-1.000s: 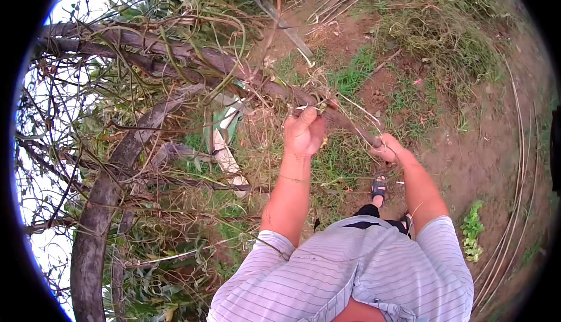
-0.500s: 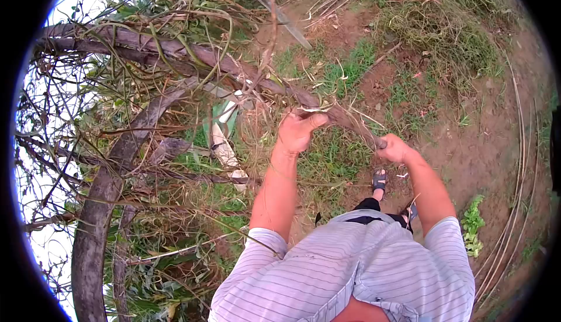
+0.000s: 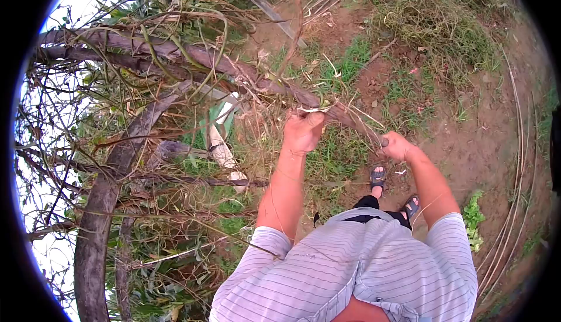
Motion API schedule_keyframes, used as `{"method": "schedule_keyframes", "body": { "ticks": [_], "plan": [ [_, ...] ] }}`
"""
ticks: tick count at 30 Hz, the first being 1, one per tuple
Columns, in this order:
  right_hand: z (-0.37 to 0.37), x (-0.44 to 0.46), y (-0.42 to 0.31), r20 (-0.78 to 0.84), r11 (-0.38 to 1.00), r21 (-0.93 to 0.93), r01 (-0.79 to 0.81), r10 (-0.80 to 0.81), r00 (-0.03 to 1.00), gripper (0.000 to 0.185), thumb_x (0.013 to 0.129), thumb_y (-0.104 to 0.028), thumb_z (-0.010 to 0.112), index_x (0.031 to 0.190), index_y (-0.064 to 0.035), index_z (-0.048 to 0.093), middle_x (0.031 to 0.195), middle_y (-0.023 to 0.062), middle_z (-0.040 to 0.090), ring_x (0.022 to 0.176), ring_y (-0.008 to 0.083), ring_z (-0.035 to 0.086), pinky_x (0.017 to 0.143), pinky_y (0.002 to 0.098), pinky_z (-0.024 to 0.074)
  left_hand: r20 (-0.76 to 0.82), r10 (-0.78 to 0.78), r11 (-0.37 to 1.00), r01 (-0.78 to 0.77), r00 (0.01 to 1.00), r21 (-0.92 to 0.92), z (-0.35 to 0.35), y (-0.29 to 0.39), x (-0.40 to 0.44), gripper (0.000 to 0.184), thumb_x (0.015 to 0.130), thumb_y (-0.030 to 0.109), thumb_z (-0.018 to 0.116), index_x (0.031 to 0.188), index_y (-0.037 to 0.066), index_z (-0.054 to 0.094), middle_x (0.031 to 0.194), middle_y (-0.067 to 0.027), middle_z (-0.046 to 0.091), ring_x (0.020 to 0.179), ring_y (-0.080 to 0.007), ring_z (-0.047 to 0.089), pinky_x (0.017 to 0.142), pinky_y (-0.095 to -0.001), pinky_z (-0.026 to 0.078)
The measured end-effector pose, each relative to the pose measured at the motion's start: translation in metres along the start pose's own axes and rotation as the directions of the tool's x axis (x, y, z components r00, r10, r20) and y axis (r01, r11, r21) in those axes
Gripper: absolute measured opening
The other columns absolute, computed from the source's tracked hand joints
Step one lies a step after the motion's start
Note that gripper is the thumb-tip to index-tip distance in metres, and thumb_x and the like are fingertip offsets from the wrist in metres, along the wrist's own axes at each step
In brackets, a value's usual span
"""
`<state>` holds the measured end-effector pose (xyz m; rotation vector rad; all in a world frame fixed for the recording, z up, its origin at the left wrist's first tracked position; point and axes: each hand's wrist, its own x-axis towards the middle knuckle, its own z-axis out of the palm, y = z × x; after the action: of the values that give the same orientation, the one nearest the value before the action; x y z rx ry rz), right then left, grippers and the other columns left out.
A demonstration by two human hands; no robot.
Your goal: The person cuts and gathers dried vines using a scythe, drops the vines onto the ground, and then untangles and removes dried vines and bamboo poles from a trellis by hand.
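The pole [image 3: 307, 97] slants forward-left from its tip [image 3: 383, 142], which the right hand [image 3: 399, 146] clasps. Further along it, the left hand [image 3: 304, 131] touches a pale strip [image 3: 316, 110]; whether pinching, I cannot tell.

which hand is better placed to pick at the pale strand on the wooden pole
Probably the left: the left hand is right by the pale strand, while the right hand is closed around the end of the wooden pole, farther from the strand.
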<state>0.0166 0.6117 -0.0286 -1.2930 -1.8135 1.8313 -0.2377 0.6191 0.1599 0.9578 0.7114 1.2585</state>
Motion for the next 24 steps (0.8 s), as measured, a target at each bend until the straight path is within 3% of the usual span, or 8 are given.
{"method": "schedule_keyframes", "body": {
  "ticks": [4,6,11,14,17,18,20,24],
  "plan": [
    [0.009,0.002,0.015,0.02,0.987,-0.079,0.142,-0.141,0.99,0.022,0.071,-0.017,0.072,0.072,-0.0002,0.056,0.061,0.008,0.054,0.057,0.0171,0.051,0.055,0.0361,0.0442,0.116,0.056,0.986,-0.037,0.992,-0.16,0.002,-0.009,0.0,0.034,0.082,0.01,0.075,0.113,0.005,0.062,0.108,-0.0128,0.069,0.107,-0.0382,0.063,0.095,-0.0558,0.047],
    [0.013,-0.001,0.018,0.162,0.964,0.003,0.266,-0.263,0.951,0.02,0.075,-0.014,0.069,0.071,-0.0017,0.054,0.058,0.0008,0.046,0.057,0.011,0.043,0.054,0.0343,0.0412,0.104,0.061,0.985,-0.043,0.993,-0.168,0.0,-0.009,-0.004,0.034,0.081,0.01,0.076,0.112,0.005,0.062,0.107,-0.0127,0.069,0.106,-0.04,0.063,0.095,-0.0577,0.046],
    [0.012,0.008,0.029,0.196,0.975,-0.002,0.222,-0.217,0.956,0.018,0.075,-0.014,0.068,0.071,-0.0016,0.055,0.058,0.0034,0.048,0.055,0.0123,0.043,0.054,0.0346,0.0421,0.032,0.101,0.977,-0.093,0.994,-0.192,0.014,-0.005,-0.006,0.034,0.082,0.012,0.076,0.112,0.003,0.062,0.109,-0.0153,0.068,0.103,-0.0387,0.065,0.094,-0.0536,0.05],
    [0.017,0.013,0.016,0.027,0.988,0.015,0.153,-0.153,0.988,0.018,0.074,-0.016,0.068,0.074,-0.0021,0.058,0.058,0.0077,0.051,0.055,0.0151,0.044,0.055,0.0347,0.0435,-0.082,0.17,0.971,-0.181,0.982,-0.157,0.024,-0.005,-0.001,0.033,0.084,0.01,0.074,0.113,0.0,0.061,0.11,-0.0155,0.068,0.103,-0.0369,0.065,0.093,-0.0505,0.052],
    [0.033,0.013,0.002,-0.514,0.953,-0.193,0.233,-0.301,0.803,0.015,0.077,-0.017,0.066,0.081,-0.0038,0.061,0.064,0.0112,0.061,0.059,0.0213,0.064,0.059,0.0361,0.0498,-0.16,0.187,0.958,-0.216,0.969,-0.189,0.036,-0.006,0.003,0.029,0.086,0.008,0.072,0.112,-0.001,0.063,0.109,-0.014,0.068,0.103,-0.034,0.066,0.094,-0.0504,0.052],
    [0.038,0.019,0.009,-0.515,0.952,-0.195,0.235,-0.304,0.801,0.015,0.077,-0.017,0.066,0.081,-0.0038,0.061,0.064,0.0112,0.061,0.059,0.0213,0.064,0.059,0.0361,0.0498,-0.191,0.189,0.959,-0.223,0.963,-0.173,0.038,-0.005,0.005,0.027,0.086,0.007,0.071,0.111,-0.001,0.063,0.109,-0.0137,0.068,0.103,-0.0334,0.066,0.095,-0.0504,0.052],
    [0.046,0.029,0.027,-0.648,0.965,-0.256,0.056,-0.214,0.731,0.026,0.072,-0.024,0.074,0.085,-0.0055,0.063,0.077,0.0195,0.064,0.077,0.0423,0.062,0.066,0.0439,0.0504,-0.203,0.175,0.966,-0.207,0.964,-0.153,0.04,-0.005,0.006,0.026,0.086,0.008,0.072,0.109,-0.001,0.064,0.107,-0.0122,0.068,0.101,-0.0326,0.066,0.097,-0.0503,0.052],
    [0.045,0.026,0.021,-0.619,0.971,-0.14,0.193,-0.238,0.748,0.024,0.072,-0.023,0.072,0.08,-0.0043,0.061,0.067,0.0175,0.059,0.064,0.0355,0.06,0.06,0.0415,0.0481,-0.197,0.201,0.955,-0.237,0.96,-0.179,0.036,-0.005,0.006,0.032,0.082,0.009,0.076,0.11,0.0,0.064,0.106,-0.0104,0.068,0.097,-0.032,0.067,0.09,-0.0483,0.055]
  ]
}}
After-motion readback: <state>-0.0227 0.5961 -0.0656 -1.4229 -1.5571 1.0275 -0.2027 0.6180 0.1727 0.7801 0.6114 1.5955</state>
